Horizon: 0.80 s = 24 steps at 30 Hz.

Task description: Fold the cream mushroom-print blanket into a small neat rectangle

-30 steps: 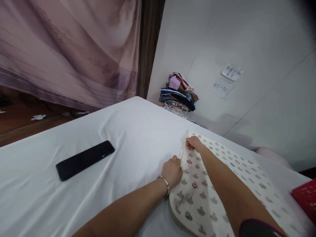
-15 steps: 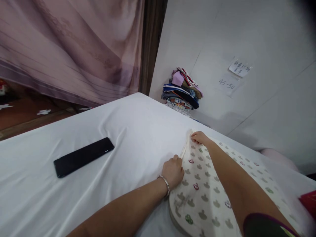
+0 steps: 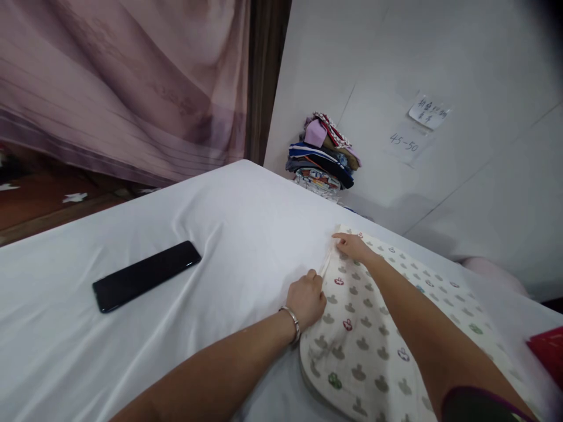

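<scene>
A cream cloth [image 3: 365,334], printed with grey motifs and a few red, green and purple ones, lies spread on the white-covered surface. My left hand [image 3: 307,298], a silver bangle at its wrist, is closed on the cloth's left edge; its fingertips are partly hidden. Farther up that edge, near the far corner, my right hand [image 3: 352,246] holds the cloth between curled fingers, with the index finger stretched out to the left. Between the two hands the edge runs in a narrow fold. Part of the cloth is covered by my right forearm.
A black phone [image 3: 147,275] lies on the white sheet [image 3: 246,205] to the left. Folded clothes [image 3: 323,153] are stacked by the wall, which carries handwritten paper labels [image 3: 428,111]. A pink curtain [image 3: 132,76] hangs at the back left. Something red [image 3: 548,351] shows at the right edge.
My right hand has shifted slightly along the cloth's far corner, its index finger now stretched out. More of the corner shows beyond it. My left hand keeps its place on the edge.
</scene>
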Each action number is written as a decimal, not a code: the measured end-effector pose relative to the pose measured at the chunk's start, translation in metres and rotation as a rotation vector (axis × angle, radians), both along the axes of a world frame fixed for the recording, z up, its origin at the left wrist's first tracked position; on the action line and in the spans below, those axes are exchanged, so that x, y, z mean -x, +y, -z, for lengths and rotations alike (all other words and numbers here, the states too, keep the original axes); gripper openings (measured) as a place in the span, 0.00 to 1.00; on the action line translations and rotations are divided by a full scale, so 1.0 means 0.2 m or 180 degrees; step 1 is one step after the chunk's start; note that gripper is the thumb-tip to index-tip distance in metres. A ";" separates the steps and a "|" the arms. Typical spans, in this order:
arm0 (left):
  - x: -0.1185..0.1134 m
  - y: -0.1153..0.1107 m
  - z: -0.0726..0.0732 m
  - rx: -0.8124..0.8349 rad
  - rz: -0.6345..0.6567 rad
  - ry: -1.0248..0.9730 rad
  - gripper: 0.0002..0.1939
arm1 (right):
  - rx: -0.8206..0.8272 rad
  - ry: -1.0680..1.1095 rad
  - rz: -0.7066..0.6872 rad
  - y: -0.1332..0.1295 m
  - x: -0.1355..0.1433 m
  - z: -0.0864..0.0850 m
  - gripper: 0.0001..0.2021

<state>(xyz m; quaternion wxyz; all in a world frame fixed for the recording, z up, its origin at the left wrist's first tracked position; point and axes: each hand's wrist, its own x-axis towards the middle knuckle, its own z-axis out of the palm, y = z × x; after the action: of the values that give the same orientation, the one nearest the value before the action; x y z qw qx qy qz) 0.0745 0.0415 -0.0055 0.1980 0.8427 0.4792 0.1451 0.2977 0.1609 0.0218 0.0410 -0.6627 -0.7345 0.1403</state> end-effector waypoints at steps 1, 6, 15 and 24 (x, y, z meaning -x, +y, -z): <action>0.00 0.00 0.00 -0.0011 -0.0003 -0.0001 0.07 | -0.0010 -0.0053 -0.0102 -0.01 0.01 0.00 0.18; 0.00 0.00 -0.01 -0.0040 0.0016 0.0008 0.07 | -0.0194 -0.0351 -0.0428 -0.06 0.03 -0.01 0.09; 0.01 -0.01 -0.03 -0.0039 0.0144 0.0037 0.07 | -0.0624 -0.0452 -0.0468 -0.14 -0.03 0.03 0.09; 0.01 -0.01 -0.03 0.0015 0.0192 0.0068 0.07 | -0.0580 -0.0607 -0.0846 -0.08 -0.03 0.01 0.10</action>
<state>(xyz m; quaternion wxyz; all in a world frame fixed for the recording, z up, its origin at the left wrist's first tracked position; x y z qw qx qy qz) 0.0724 0.0392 0.0007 0.1992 0.8577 0.4561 0.1289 0.3044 0.1457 0.0192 0.0122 -0.5637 -0.8258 0.0138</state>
